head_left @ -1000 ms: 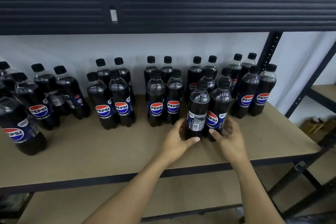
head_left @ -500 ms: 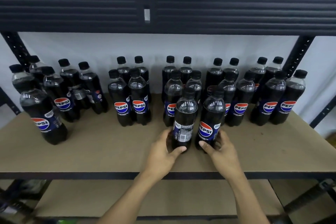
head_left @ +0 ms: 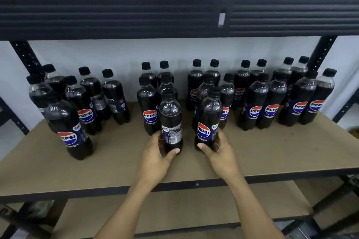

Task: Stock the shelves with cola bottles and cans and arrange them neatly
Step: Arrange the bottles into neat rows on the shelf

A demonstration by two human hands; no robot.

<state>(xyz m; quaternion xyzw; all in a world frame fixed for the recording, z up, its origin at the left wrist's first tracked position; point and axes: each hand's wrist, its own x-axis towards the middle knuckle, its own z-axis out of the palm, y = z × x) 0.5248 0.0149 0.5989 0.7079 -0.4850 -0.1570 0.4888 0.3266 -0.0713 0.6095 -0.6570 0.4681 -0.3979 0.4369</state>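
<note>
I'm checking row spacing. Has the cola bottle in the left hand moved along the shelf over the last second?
Yes. Against the standing rows, the cola bottle in the left hand has slid leftward, away from the right upright post.

two bottles (head_left: 171, 122) before rows (head_left: 272, 101), on shelf (head_left: 281, 153)

PEPSI stands in white capitals across the red, white and blue globe on the blue label of the right-of-centre near bottle (head_left: 208, 122), the lone near-left bottle (head_left: 70, 132), the left-cluster bottle (head_left: 85, 110), the middle-row bottle (head_left: 148, 110) and the four front bottles at far right (head_left: 272, 106). Beneath each logo runs a small white line, possibly "ZERO SUGAR", too blurred to be sure. The near centre bottle (head_left: 171, 122) shows its back label: a barcode and fine print that cannot be read.
</note>
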